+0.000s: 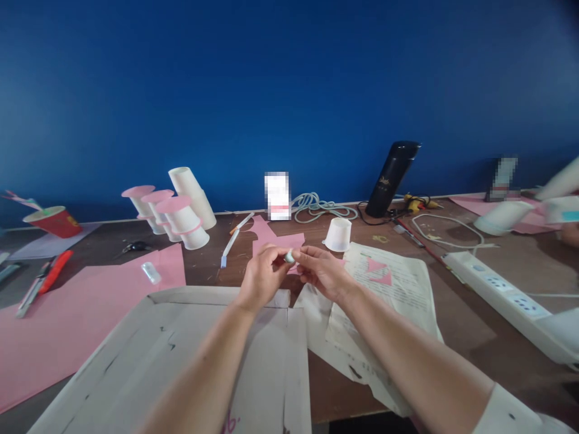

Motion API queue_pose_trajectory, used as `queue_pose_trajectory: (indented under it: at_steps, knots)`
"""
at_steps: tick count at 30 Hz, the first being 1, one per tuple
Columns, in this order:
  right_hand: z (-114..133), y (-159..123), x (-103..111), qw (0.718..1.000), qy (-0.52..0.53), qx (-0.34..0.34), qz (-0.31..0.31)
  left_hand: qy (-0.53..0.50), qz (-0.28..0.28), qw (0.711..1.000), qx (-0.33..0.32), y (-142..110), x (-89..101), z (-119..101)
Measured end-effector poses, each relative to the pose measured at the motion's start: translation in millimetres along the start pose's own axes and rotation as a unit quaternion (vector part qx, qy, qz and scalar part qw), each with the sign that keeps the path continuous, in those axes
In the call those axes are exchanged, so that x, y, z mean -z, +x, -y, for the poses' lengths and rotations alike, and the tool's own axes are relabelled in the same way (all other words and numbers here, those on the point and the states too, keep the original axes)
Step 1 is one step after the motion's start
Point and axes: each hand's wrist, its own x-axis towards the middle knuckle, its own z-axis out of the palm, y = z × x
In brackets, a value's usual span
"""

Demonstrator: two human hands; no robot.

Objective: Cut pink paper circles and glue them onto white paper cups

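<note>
My left hand (261, 276) and my right hand (322, 272) meet over the table, fingertips closed on a small pale, whitish-green piece (289, 257). Its exact kind is too small to make out. Just behind the fingers lie cut pink paper pieces (265, 229). An upside-down white paper cup (338, 234) stands beyond my right hand. Below my right forearm is a crumpled printed sheet (409, 277) with pink scraps on it. White cardboard (181, 355) extends beneath my left forearm.
Left are paper cups with pink discs (181, 222), stacked white cups (192, 196), pink paper (90, 301), a cutter (34, 292) and a red cup (61, 224). A black flask (391, 181), cable (316, 208) and power strip (502, 295) stand right. Another person's hand (570, 234) shows at the right edge.
</note>
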Motion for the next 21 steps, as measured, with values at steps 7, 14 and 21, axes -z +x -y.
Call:
queue_pose_trajectory:
  at_steps: [7, 14, 21]
  knots:
    - [-3.0, 2.3, 5.8, 0.98, -0.149, 0.108, -0.069, 0.015, 0.044, 0.998, 0.036, 0.0, -1.4, 5.7]
    - [-8.4, -1.5, 8.3, 0.886, -0.354, 0.288, -0.083, 0.018, 0.066, 0.998, -0.01, 0.7, -0.4, 3.5]
    - [-6.3, 0.3, 14.2, 0.841, -0.435, 0.31, -0.09, 0.04, 0.08, 0.996, -0.01, 1.4, 0.3, 1.9]
